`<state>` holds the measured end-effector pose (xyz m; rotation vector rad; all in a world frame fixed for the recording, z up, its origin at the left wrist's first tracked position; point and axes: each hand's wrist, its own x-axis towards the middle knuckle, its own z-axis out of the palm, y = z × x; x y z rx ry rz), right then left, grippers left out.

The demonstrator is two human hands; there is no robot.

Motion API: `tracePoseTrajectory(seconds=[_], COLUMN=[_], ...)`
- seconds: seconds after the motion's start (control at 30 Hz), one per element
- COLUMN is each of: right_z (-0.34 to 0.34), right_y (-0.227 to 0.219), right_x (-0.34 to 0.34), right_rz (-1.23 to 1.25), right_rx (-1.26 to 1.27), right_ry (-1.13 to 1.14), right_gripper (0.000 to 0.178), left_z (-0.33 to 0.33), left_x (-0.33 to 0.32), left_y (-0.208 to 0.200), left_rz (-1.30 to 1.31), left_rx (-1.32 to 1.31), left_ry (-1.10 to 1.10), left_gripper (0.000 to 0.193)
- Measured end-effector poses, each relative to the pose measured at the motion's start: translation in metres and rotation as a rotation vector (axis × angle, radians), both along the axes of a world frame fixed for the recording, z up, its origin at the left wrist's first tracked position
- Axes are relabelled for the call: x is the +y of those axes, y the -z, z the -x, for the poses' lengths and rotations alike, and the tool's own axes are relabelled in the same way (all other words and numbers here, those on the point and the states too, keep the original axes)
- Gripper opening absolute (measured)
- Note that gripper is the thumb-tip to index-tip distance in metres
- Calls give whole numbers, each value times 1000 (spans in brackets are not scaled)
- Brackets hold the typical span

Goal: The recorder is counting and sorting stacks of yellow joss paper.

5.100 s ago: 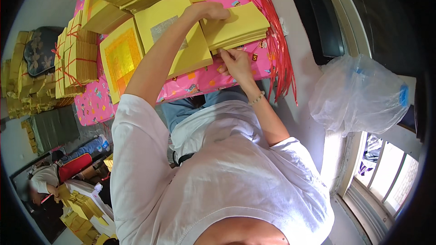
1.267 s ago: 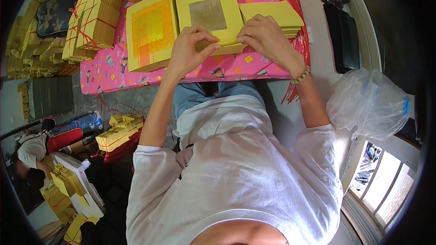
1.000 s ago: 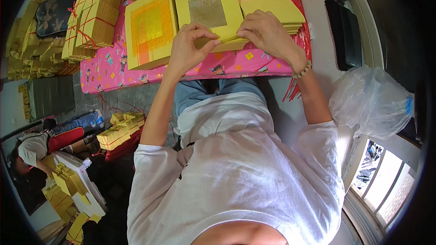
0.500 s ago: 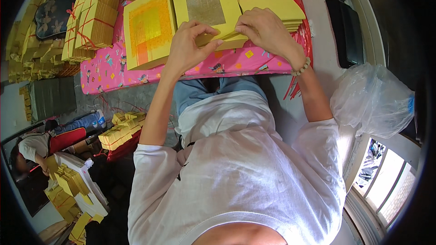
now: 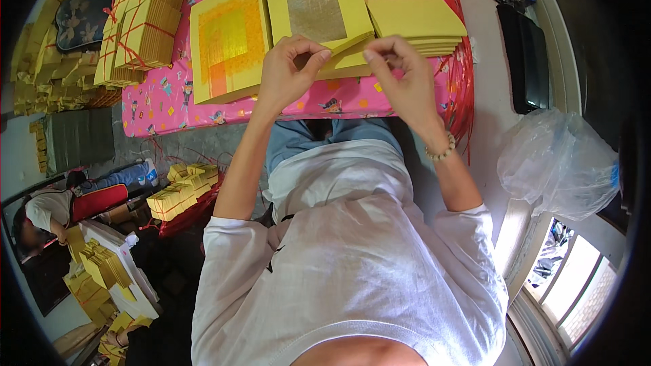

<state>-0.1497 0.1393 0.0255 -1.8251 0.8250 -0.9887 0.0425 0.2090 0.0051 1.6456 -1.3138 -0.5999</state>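
In front of me lies a stack of yellow paper with a silver-grey square (image 5: 317, 15) on its top sheet. The near edge of that sheet is lifted and bent. My left hand (image 5: 290, 71) pinches this edge between thumb and forefinger, near its left end. Just right of the sheet's near corner is my right hand (image 5: 407, 81), its thumb and fingers apart and holding nothing; a bead bracelet (image 5: 442, 149) circles the wrist. Left of the silver-square stack sits another stack with an orange and gold square (image 5: 230, 34). Folded yellow paper (image 5: 417, 20) is piled on the right.
A pink patterned cloth (image 5: 183, 112) covers the table. Bundles tied with red string (image 5: 146, 24) stand at the left, and red strands (image 5: 461, 88) hang over the right edge. A clear plastic bag (image 5: 556, 163) is at the right. Another person (image 5: 51, 210) handles yellow paper at the lower left.
My right hand has let go of the paper's near edge, drawn back slightly toward me and opened its fingers. My left hand stays at the edge.
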Motion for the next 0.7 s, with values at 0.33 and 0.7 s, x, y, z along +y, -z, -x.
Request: tracePoseTrajectory(seconds=[0.33, 0.7], right_z=[-12, -15], right_y=[22, 19], right_x=[13, 15], right_rz=[-260, -133], right_rx=[86, 177], right_ry=[-21, 33], right_gripper=[19, 17], left_z=[-1, 1], left_x=[1, 1], left_y=[-1, 3], left_rz=[-5, 54], left_rx=[-47, -58], left_ry=[36, 24], left_gripper=[9, 12])
